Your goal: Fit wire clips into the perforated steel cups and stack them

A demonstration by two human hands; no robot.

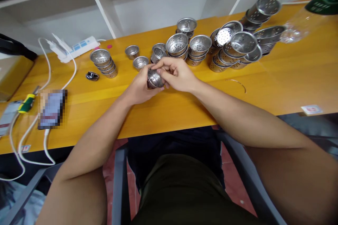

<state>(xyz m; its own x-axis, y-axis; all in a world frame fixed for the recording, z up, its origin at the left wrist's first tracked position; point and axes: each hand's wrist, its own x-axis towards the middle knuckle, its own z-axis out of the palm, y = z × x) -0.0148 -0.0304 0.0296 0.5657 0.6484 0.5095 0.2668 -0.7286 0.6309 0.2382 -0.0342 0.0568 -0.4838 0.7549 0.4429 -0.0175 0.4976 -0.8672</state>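
My left hand (139, 86) and my right hand (176, 74) meet over the middle of the orange table (277, 77), both closed round one small perforated steel strainer cup (155, 79). The left hand cradles it from below and the right fingers pinch its top rim. Just behind the hands lie loose strainer cups (140, 62), and a short stack of them (104, 62) stands to the left. A large heap of the same cups (237, 47) is piled at the back right.
A small dark round part (92, 76) lies left of the hands. Further left are a phone (52, 109), a yellow-green screwdriver (27, 102), white cables and a power strip (76, 47). A thin wire ring (239, 83) lies to the right. White shelving stands behind.
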